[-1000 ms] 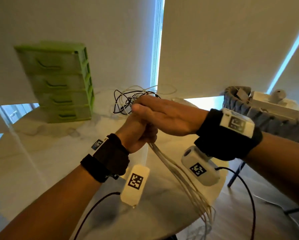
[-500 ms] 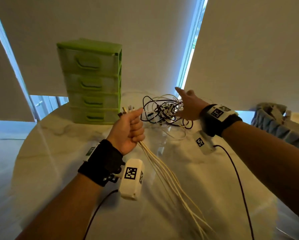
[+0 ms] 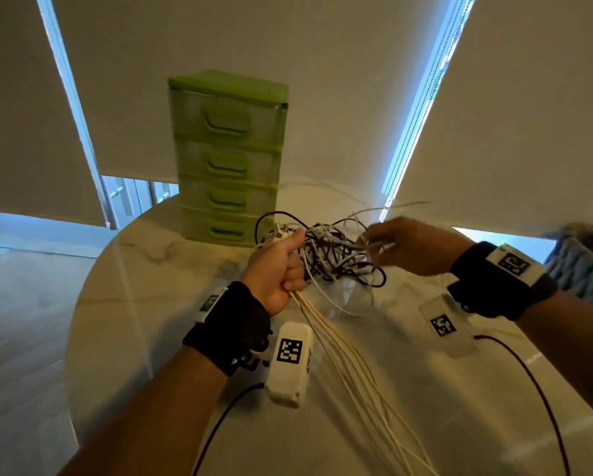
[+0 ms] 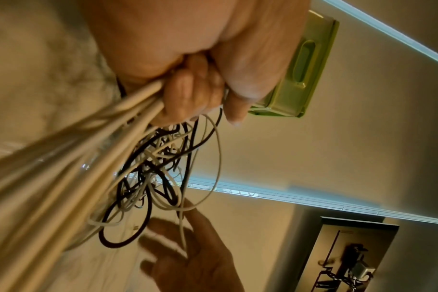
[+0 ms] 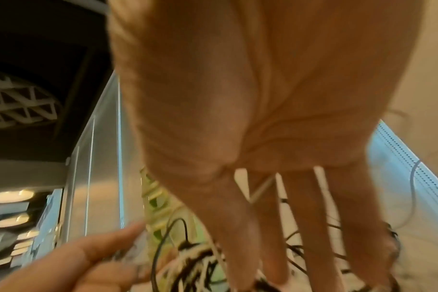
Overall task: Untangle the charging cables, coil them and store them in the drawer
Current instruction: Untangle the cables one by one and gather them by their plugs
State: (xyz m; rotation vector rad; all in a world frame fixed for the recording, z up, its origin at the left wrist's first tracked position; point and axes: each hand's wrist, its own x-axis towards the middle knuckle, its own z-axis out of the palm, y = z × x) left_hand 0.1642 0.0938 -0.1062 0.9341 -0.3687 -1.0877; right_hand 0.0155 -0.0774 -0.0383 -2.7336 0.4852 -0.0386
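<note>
Left hand (image 3: pixel 274 269) fisted round white cable bundle (image 3: pixel 343 359). Right hand (image 5: pixel 263 118) fingers straight into tangle (image 3: pixel 336 259) per wrist view; head view blurred.

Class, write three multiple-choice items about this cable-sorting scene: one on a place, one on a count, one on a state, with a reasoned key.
1. Where does the green drawer unit stand?
A. On the table, behind the cable tangle
B. On the floor
C. On a chair

2. How many drawers does the unit have?
A. Two
B. Four
C. Six

3. What is the left hand doing?
A. Resting flat on the table
B. Pulling a drawer handle
C. Gripping a bundle of white cables

Key: 1 A, its base sits on the tabletop beyond the tangle. 2 B, four handles are stacked down its front. 3 C, its fingers curl round the cables, which trail down below the fist.
</note>
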